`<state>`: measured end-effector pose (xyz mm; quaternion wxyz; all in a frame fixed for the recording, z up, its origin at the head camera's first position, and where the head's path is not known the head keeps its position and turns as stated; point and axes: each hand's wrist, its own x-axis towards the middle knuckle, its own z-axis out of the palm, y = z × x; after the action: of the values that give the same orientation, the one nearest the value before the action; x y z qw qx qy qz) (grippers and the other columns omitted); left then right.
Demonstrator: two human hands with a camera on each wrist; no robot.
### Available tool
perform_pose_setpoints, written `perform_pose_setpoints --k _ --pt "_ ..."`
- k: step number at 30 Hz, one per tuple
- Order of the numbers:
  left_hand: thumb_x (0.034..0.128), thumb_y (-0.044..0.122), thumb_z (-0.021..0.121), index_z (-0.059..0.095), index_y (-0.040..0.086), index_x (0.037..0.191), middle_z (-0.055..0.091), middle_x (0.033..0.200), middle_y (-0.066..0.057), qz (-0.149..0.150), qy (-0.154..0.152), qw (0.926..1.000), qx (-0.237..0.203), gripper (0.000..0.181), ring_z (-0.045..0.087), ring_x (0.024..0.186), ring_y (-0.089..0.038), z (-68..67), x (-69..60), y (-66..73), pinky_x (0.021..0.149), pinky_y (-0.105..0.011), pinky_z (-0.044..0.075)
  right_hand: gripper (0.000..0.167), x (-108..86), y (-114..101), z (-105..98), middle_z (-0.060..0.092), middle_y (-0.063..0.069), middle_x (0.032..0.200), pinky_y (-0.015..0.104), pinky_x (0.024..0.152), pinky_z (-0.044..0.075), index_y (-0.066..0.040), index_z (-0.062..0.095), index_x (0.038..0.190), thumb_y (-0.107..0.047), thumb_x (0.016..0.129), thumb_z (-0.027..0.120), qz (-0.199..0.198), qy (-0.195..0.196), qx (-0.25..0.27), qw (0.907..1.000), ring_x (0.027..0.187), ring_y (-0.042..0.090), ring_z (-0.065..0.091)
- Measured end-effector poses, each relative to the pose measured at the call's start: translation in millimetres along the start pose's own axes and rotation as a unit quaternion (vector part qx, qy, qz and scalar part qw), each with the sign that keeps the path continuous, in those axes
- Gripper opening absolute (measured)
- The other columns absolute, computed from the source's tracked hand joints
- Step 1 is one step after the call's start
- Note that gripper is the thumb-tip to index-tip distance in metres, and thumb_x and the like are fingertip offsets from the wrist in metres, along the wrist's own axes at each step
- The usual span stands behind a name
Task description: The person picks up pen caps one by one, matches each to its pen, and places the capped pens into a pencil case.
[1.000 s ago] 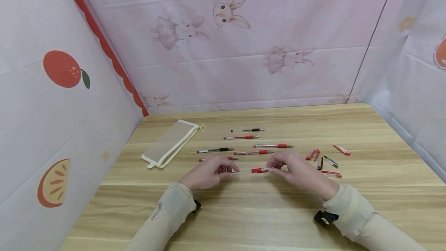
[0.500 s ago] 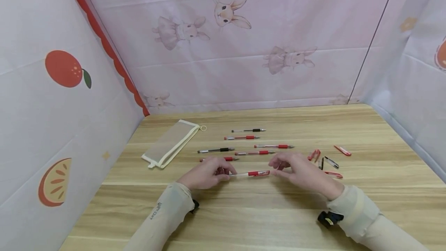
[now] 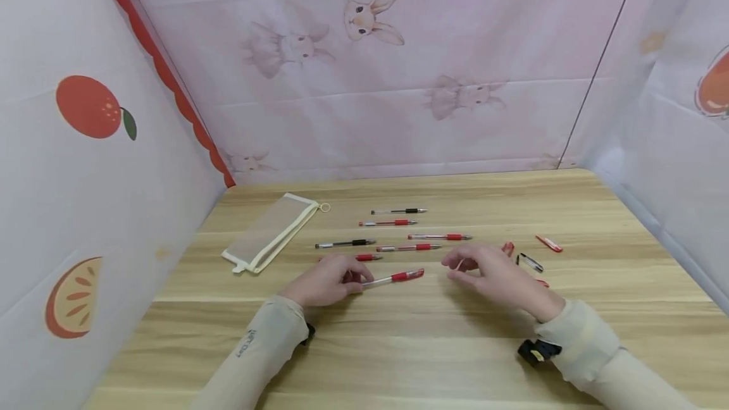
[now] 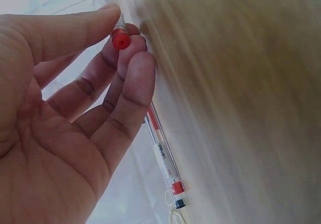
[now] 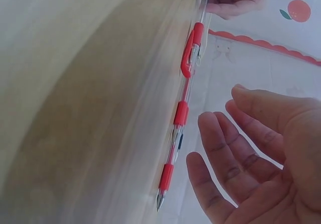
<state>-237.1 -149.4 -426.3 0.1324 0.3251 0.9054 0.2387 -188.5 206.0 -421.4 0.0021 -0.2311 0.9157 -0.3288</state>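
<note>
In the head view my left hand (image 3: 327, 280) pinches a red gel pen (image 3: 407, 275) by its rear end, thumb against fingertips. A red cap with a clip (image 5: 187, 58) sits on the pen's front end, which points to the right. The left wrist view shows the pen's red end plug (image 4: 120, 39) between thumb and fingers. Apart from the pen, my right hand (image 3: 495, 276) hovers with loosely bent fingers and holds nothing. Uncapped red pens (image 3: 407, 247) and black pens (image 3: 345, 243) lie behind the hands, one partly hidden by the left hand.
A pale mesh zip pouch (image 3: 270, 233) lies at the left back of the wooden table (image 3: 393, 353). Several loose caps lie at right, among them a red cap (image 3: 548, 243) and a black cap (image 3: 532, 262); the right hand hides some. Printed cloth walls (image 3: 364, 112) enclose the table.
A second ago my right fingers touched the pen's capped end; now they are apart from it. The left hand has drawn the pen slightly left, and its capped end now angles farther away.
</note>
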Motion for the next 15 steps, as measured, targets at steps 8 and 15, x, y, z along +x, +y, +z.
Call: perform_pose_setpoints --k 8,15 --pt "0.0988 0.012 0.077 0.084 0.024 0.112 0.078 0.105 0.008 -0.003 0.010 0.9998 0.017 0.019 0.059 0.079 -0.008 0.2 -9.3 -1.1 0.070 -0.025 0.050 0.019 -4.7 4 -5 0.078 -0.001 0.110 0.029 0.083 0.061 -0.011 0.078 0.120 -0.018 0.103 0.074 0.005 -0.004 -0.001 1.0000 0.093 0.007 0.068" --pt "0.0996 0.013 0.077 0.084 0.021 0.113 0.076 0.102 0.006 0.004 0.011 0.9991 0.042 0.017 0.057 0.079 -0.009 -4.2 -7.0 2.3 0.072 -0.026 0.048 0.017 -9.6 11 -15 0.077 -0.002 0.107 0.027 0.081 0.060 -0.010 0.078 0.118 -0.017 0.102 0.073 -0.001 0.011 -0.010 0.9999 0.092 0.008 0.068"
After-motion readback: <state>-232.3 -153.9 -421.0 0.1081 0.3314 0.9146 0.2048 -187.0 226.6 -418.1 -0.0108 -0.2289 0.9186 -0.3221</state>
